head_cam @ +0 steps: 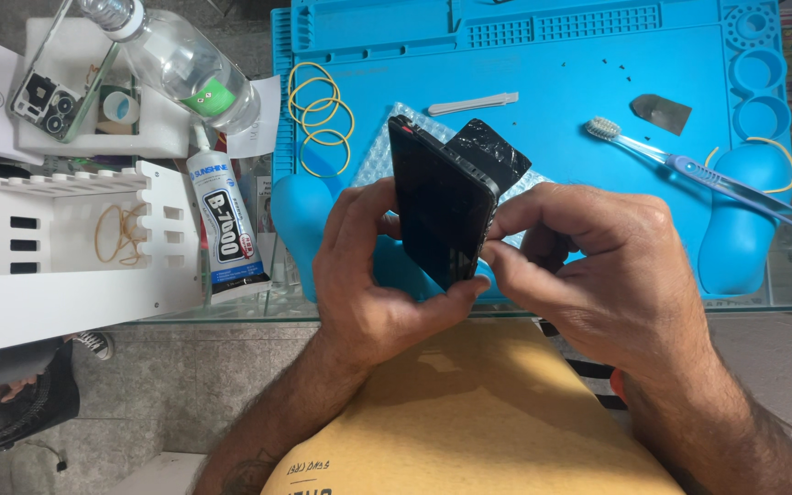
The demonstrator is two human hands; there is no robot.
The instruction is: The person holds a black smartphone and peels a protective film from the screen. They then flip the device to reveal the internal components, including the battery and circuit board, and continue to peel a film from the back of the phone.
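Note:
A black smartphone stands tilted on edge above the near edge of a blue work mat. My left hand grips its lower end, thumb against the bottom corner. My right hand pinches the phone's right edge with thumb and fingers. A cracked black glass piece lifts away behind the phone's top. A sheet of bubble wrap lies under the phone.
Yellow rubber bands, a white plastic pry tool, a toothbrush and a grey pick lie on the mat. Left of it are a glue tube, a clear bottle, a white rack and another phone.

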